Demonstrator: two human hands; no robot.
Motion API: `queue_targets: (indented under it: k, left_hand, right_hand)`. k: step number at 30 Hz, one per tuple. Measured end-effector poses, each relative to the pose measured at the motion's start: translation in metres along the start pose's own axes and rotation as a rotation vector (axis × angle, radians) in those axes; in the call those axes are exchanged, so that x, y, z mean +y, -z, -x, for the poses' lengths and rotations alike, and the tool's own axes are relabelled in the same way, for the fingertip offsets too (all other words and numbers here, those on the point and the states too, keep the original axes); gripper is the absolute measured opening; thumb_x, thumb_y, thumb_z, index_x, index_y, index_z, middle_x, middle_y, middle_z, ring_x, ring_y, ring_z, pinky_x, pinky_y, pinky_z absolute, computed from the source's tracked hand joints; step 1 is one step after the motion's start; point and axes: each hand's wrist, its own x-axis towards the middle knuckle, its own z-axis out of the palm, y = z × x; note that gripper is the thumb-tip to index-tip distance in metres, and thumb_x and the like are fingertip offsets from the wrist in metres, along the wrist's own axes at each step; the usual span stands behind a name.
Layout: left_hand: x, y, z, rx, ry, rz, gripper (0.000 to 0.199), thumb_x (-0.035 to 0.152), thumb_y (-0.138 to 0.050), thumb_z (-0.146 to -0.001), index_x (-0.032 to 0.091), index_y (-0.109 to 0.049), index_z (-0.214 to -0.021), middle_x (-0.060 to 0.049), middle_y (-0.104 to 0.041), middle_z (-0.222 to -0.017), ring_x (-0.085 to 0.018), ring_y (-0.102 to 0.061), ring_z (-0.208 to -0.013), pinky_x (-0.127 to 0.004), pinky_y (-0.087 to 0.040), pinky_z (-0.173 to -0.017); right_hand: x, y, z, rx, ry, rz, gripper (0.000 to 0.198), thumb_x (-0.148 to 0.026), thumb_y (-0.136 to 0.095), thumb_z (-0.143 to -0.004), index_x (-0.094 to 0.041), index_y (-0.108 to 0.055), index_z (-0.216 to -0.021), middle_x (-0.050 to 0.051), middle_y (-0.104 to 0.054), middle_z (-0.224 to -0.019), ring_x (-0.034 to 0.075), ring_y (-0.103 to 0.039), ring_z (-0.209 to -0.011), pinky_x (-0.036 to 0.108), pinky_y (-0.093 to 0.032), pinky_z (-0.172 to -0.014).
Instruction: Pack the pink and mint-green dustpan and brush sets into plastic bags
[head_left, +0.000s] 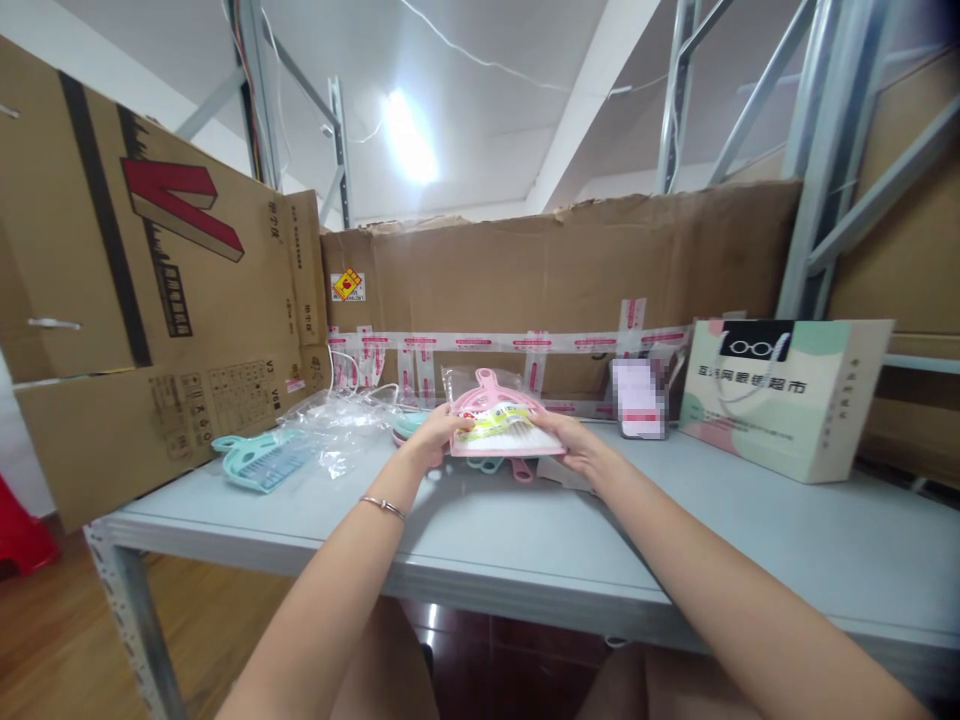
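Between my two hands a pink dustpan and brush set [504, 432] in a clear bag is held above the table, its handle pointing away from me. A yellow-green label lies across its middle. My left hand [433, 436] grips its left edge, thumb on top. On the opposite edge, my right hand [571, 444] is closed in the same way. Under and behind it are more dustpan pieces, mostly covered; a pink handle [523, 470] sticks out toward me. A mint green dustpan and brush set [264, 460] lies on the table at the left.
Crumpled clear plastic bags [337, 425] lie left of centre on the grey table [315, 520]. A phone [639, 398] leans upright at the back right, beside a printed gift box [780, 400]. Large cardboard sheets [480, 270] wall off the back and left, and metal posts rise behind.
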Motion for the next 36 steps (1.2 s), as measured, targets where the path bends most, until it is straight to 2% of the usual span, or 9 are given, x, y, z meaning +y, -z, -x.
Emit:
queue_targets:
  k: [7,12,17,19,21,25,27,33,36]
  left_hand:
    - [-0.004,-0.002,-0.003,0.073,-0.081,-0.057,0.041,0.006,-0.067,-0.054,0.013,-0.053,-0.092,-0.006,-0.067,-0.079,-0.018,-0.064,-0.071,-0.029,-0.049,-0.065]
    - [-0.01,0.0,-0.011,0.181,-0.131,-0.118,0.037,0.018,-0.074,-0.055,0.014,-0.057,-0.088,-0.005,-0.066,-0.077,-0.017,-0.062,-0.069,-0.027,-0.047,-0.065]
    - [-0.017,0.0,-0.02,0.348,-0.245,-0.23,0.017,0.025,-0.067,-0.066,0.014,-0.06,-0.078,-0.004,-0.064,-0.073,-0.016,-0.06,-0.07,-0.026,-0.046,-0.066]
    - [-0.016,-0.002,-0.018,0.382,-0.232,-0.225,0.015,0.023,-0.065,-0.068,0.014,-0.061,-0.079,-0.004,-0.064,-0.074,-0.016,-0.059,-0.07,-0.025,-0.045,-0.066]
    - [-0.01,-0.004,-0.013,0.326,-0.162,-0.157,0.017,0.021,-0.065,-0.068,0.013,-0.061,-0.083,-0.005,-0.064,-0.076,-0.016,-0.059,-0.07,-0.025,-0.046,-0.065]
    - [0.01,-0.004,0.002,-0.038,-0.067,0.057,0.011,0.008,-0.06,-0.068,0.009,-0.061,-0.079,-0.008,-0.065,-0.08,-0.013,-0.06,-0.072,-0.022,-0.046,-0.065]
    - [0.018,0.0,0.008,-0.14,-0.075,0.12,0.014,-0.001,-0.059,-0.065,0.009,-0.061,-0.074,-0.007,-0.064,-0.078,-0.01,-0.059,-0.072,-0.018,-0.046,-0.069]
    - [0.023,0.014,0.009,-0.16,-0.08,0.164,0.014,-0.004,-0.06,-0.066,0.009,-0.061,-0.072,-0.005,-0.065,-0.077,-0.008,-0.06,-0.072,-0.018,-0.048,-0.077]
    - [0.022,0.015,0.005,-0.121,-0.071,0.192,0.014,-0.001,-0.065,-0.067,0.007,-0.063,-0.078,-0.008,-0.067,-0.084,-0.01,-0.062,-0.078,-0.019,-0.049,-0.08]
  right_hand:
    - [-0.004,-0.005,0.007,-0.089,0.062,0.022,0.02,-0.027,-0.059,-0.081,-0.01,-0.062,-0.092,0.011,-0.072,-0.079,0.019,-0.069,-0.069,0.031,-0.056,-0.068]
    - [-0.001,-0.01,0.012,0.061,0.083,0.133,0.02,-0.001,-0.064,-0.069,-0.009,-0.061,-0.088,0.008,-0.071,-0.07,0.016,-0.067,-0.059,0.024,-0.055,-0.055]
    - [0.001,-0.012,0.011,0.106,0.076,0.1,0.012,-0.007,-0.065,-0.072,-0.009,-0.062,-0.084,0.007,-0.07,-0.064,0.016,-0.065,-0.054,0.024,-0.055,-0.052]
    - [0.001,-0.012,0.009,0.135,0.052,0.089,0.009,-0.009,-0.065,-0.073,-0.008,-0.062,-0.082,0.007,-0.069,-0.061,0.015,-0.064,-0.052,0.024,-0.055,-0.052]
    - [0.0,-0.01,0.006,0.14,0.022,0.071,0.009,-0.011,-0.064,-0.075,-0.008,-0.062,-0.083,0.008,-0.069,-0.063,0.015,-0.065,-0.053,0.024,-0.055,-0.053]
    - [-0.008,-0.005,0.009,-0.05,0.01,-0.062,0.014,-0.011,-0.051,-0.081,-0.009,-0.061,-0.091,0.009,-0.07,-0.077,0.014,-0.067,-0.065,0.022,-0.057,-0.061]
    - [-0.013,-0.005,0.016,-0.108,0.032,-0.135,0.017,-0.008,-0.047,-0.082,-0.01,-0.06,-0.093,0.008,-0.07,-0.081,0.013,-0.067,-0.07,0.021,-0.057,-0.065]
    - [-0.021,-0.011,0.038,-0.304,0.142,-0.135,0.024,-0.008,-0.053,-0.08,-0.013,-0.06,-0.102,0.008,-0.068,-0.101,0.013,-0.065,-0.093,0.022,-0.052,-0.086]
    - [-0.019,-0.011,0.038,-0.324,0.214,-0.087,0.036,-0.001,-0.057,-0.074,-0.016,-0.06,-0.106,0.005,-0.069,-0.101,0.013,-0.064,-0.097,0.02,-0.051,-0.087]
